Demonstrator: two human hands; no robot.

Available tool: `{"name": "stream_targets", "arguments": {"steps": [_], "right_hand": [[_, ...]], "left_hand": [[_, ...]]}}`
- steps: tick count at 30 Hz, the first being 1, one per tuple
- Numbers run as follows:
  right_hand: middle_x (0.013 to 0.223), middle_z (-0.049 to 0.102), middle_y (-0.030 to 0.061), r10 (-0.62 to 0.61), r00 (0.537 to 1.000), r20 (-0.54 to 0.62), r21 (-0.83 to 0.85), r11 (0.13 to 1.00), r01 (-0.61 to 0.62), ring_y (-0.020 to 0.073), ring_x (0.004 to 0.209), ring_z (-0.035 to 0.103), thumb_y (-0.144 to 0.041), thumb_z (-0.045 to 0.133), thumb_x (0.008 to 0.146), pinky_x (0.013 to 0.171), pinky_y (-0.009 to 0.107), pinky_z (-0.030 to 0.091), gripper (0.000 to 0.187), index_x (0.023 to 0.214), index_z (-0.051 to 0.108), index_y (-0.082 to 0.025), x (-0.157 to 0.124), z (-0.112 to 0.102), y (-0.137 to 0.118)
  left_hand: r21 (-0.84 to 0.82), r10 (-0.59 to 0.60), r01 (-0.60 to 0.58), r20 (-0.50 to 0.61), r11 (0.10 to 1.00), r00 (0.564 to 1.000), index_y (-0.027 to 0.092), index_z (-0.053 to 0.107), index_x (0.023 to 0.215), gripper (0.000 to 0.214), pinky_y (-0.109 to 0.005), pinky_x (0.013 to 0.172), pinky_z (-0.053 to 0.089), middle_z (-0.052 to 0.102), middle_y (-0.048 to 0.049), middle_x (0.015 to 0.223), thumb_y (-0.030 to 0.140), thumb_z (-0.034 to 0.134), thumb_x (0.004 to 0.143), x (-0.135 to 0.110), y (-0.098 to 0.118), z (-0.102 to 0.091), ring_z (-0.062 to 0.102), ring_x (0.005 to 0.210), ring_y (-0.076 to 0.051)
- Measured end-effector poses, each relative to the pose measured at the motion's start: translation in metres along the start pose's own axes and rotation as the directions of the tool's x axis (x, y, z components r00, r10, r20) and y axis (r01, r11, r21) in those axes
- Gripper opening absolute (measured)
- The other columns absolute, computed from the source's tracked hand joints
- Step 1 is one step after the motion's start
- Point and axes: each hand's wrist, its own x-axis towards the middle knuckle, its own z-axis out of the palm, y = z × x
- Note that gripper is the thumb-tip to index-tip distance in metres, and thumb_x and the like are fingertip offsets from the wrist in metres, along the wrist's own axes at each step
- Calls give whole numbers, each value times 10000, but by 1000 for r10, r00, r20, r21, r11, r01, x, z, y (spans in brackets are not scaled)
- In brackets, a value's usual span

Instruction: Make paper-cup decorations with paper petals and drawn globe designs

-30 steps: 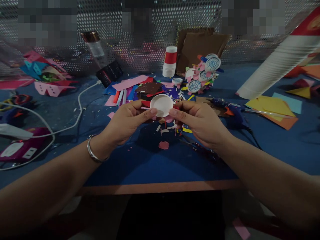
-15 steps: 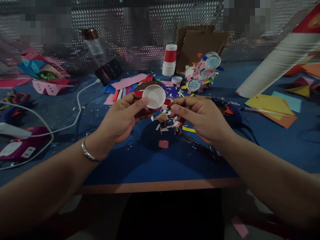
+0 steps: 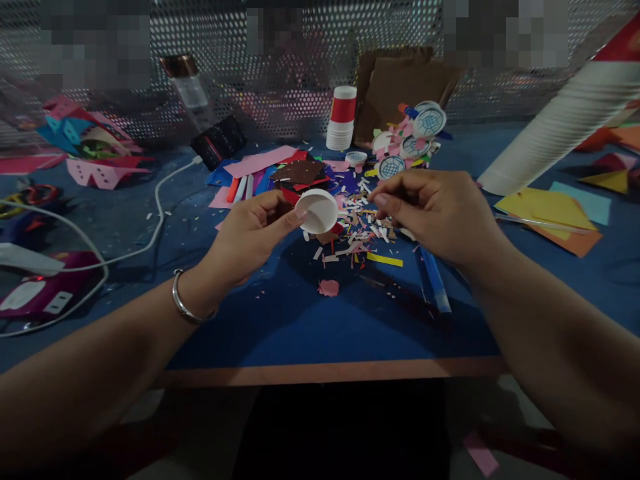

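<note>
Here, at a scrap-strewn blue surface [image 3: 280, 320], your left hand [image 3: 250, 233] pinches a small white paper cup [image 3: 317, 211] by its rim, thumb and fingers closed on it, holding it tilted just above the paper scraps [image 3: 357, 230]. Your right hand [image 3: 440, 213] hovers curled over the scraps, fingertips together; whether they grip anything cannot be told. A squeeze too hard could crease the thin rim, and a sweeping wrist could scatter the cuttings or roll the blue pen [image 3: 434, 283] off the edge.
</note>
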Motion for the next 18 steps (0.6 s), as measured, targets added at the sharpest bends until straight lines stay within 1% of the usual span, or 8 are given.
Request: {"name": "stream_targets", "arguments": {"steps": [3,5,7,10,12,14,16,18], "right_hand": [[820,783,51,26,997,66,-193,981,-13,204,732,692,-252,684,923,668,361,465,111,924,786,-210,3,-7,6],[803,777,55,68,991,114,-276,961,-34,208,722,686,-258,683,918,680,368,460,119,919,792,-211,5,-12,10],[789,769,58,111,985,133,-315,947,-64,211,711,673,-282,695,911,691,377,458,122,911,796,-213,6,-19,13],[830,789,70,178,978,111,-334,933,-132,216,743,684,-304,699,906,735,385,470,139,924,797,-207,8,-30,17],[882,810,83,219,973,79,-369,913,-175,207,773,690,-314,684,919,746,372,465,177,966,805,-193,10,-38,20],[908,818,94,235,971,52,-423,886,-191,201,783,684,-332,680,926,740,363,448,222,1011,816,-178,11,-44,23],[913,820,104,244,969,49,-452,870,-196,203,782,679,-338,692,918,737,364,438,242,1030,822,-168,12,-47,25],[908,820,106,251,966,61,-430,880,-201,206,781,683,-325,697,905,738,364,445,229,1017,820,-168,12,-46,26]], "left_hand": [[70,29,-30,9,997,1000,198,802,929,403,-305,729,479,743,-36,865,573,902,823,-1,0,-1,620,795,-166],[36,20,-20,13,999,1000,197,805,977,391,-306,773,497,758,-41,910,552,897,839,-2,0,0,647,840,-171],[-37,-10,10,10,999,1000,197,804,1023,378,-314,845,525,775,-50,971,517,899,847,-3,0,2,677,908,-182],[-131,-55,52,-17,990,998,192,796,1013,342,-329,898,554,777,-55,1016,481,892,858,-3,0,5,691,967,-193],[-172,-76,68,-43,983,996,186,788,977,322,-326,880,562,765,-54,1010,471,886,862,-3,0,6,687,962,-191],[-204,-94,81,-55,976,994,185,787,973,323,-316,864,559,759,-54,1020,465,894,853,-2,0,6,679,955,-184],[-207,-100,87,-54,974,994,191,789,989,320,-305,854,548,760,-49,1028,455,901,846,-1,0,5,675,947,-174],[-173,-101,91,-49,981,994,197,786,983,291,-305,854,538,762,-44,1017,437,890,857,-1,0,4,675,944,-173]]}}
